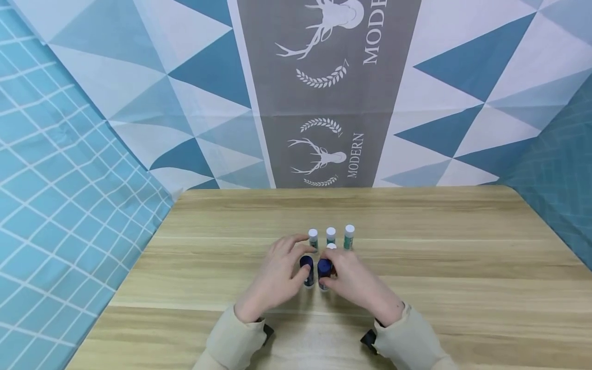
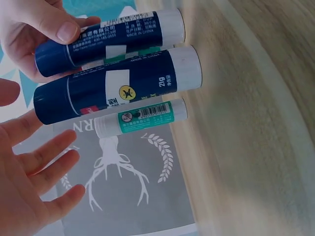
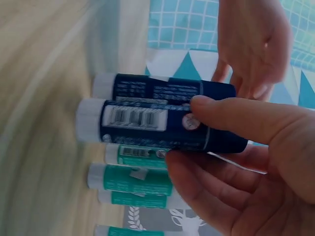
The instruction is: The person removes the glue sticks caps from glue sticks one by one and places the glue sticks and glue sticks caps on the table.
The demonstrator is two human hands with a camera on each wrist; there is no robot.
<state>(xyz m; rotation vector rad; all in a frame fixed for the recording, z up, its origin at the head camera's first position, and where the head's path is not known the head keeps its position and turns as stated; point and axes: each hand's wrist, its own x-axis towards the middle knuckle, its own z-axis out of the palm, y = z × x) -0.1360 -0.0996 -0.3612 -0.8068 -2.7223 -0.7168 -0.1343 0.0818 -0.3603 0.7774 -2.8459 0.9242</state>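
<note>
Two navy glue sticks stand upright side by side on the table. My right hand [image 1: 355, 276] grips the right navy glue stick [image 3: 142, 120] near its cap, between thumb and fingers. Beside the left navy glue stick [image 2: 147, 83] is my left hand [image 1: 276, 271], its fingers loosely spread around the cap without closing on it. In the left wrist view the fingers of that hand [image 2: 34, 172] are extended. Just beyond stand several smaller green glue sticks with white caps, such as the rightmost green glue stick [image 1: 349, 237]; one is partly hidden behind my right hand.
The wooden table [image 1: 439, 231] spreads out on both sides of the hands. Behind it hangs a patterned cloth [image 1: 324, 103] with deer heads and triangles. A blue checked cloth [image 1: 69, 205] borders the left edge.
</note>
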